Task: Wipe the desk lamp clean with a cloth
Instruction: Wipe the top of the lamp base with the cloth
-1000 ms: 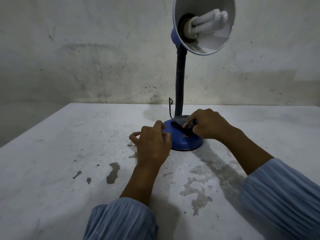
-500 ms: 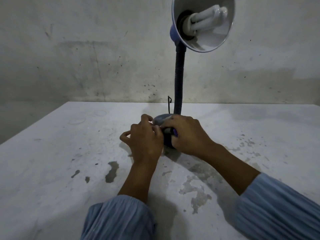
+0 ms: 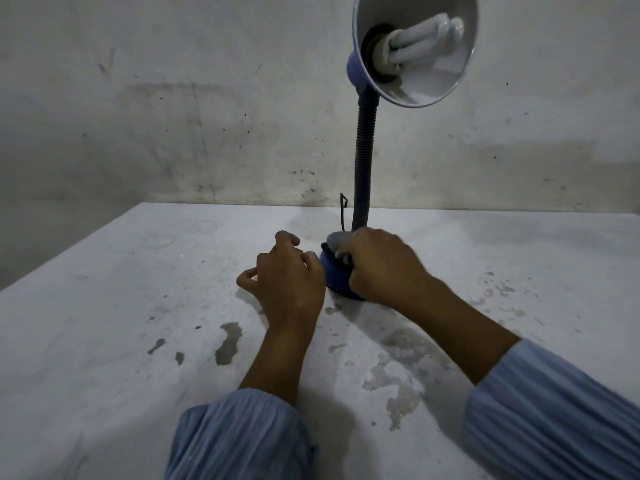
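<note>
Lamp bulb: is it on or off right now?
Off, as far as shows: the bulb looks plain white with no glow, and the shade interior stays dim.

Right hand (image 3: 384, 268) slid cloth (image 3: 337, 240) rightward across lamp base (image 3: 337, 277); more blue showing, seemingly.

stained white table (image 3: 121, 341), marked grey wall (image 3: 173, 98)

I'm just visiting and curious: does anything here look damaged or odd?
Yes. The white tabletop is worn: grey patches show where its coating has flaked off near the left hand. The wall behind the desk lamp is stained and speckled. The lamp itself looks intact.
</note>
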